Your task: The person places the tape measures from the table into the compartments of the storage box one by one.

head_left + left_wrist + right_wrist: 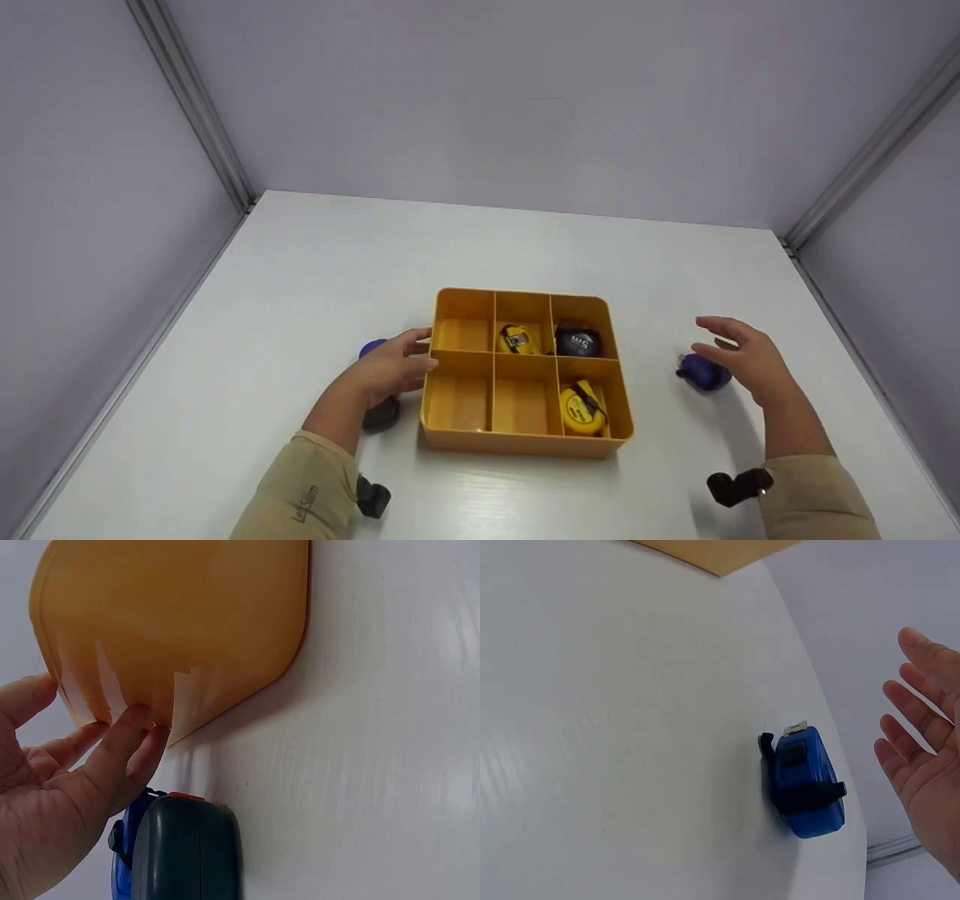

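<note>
An orange tray (pixel 525 445) with six compartments sits mid-table. It holds a small yellow tape measure (pixel 516 339), a dark one (pixel 577 341) and a larger yellow one (pixel 580 409). My left hand (pixel 394 364) rests with straight fingers against the tray's left wall (pixel 187 652). Under that hand lie a grey tape measure (pixel 187 851) and a blue one (pixel 122 855). My right hand (pixel 742 352) hovers open above a blue tape measure (pixel 806 784) lying on the table right of the tray, not touching it.
The white table (pixel 480 247) is closed in by grey walls on three sides, with metal posts (pixel 191 97) in the back corners. Black wrist camera mounts (pixel 739 485) show near the front edge.
</note>
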